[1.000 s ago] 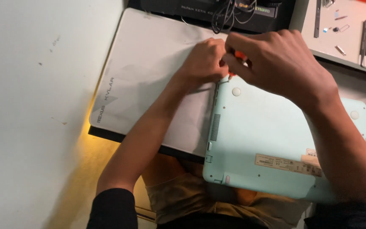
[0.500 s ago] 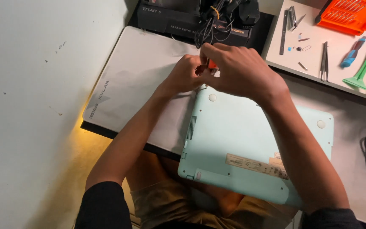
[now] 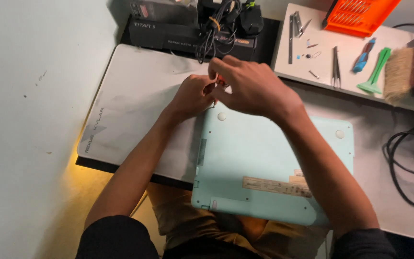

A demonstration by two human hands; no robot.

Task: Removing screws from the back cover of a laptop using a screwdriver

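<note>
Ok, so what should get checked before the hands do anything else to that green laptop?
1. Laptop lying flat, bottom side up on the grey mat: ok.
2. Near edge of the laptop fully on the mat: not ok, it hangs out over the person's lap.
3. Both hands at the far left corner: ok, left hand and right hand meet there.
4. Grip on the small red-tipped thing between the fingers: cannot tell, the fingers hide most of it.
5. Spare tools close by: ok, tweezers and green pry tool lie on the white board.
6. Black cable off the laptop: ok, it lies to the right.
</note>
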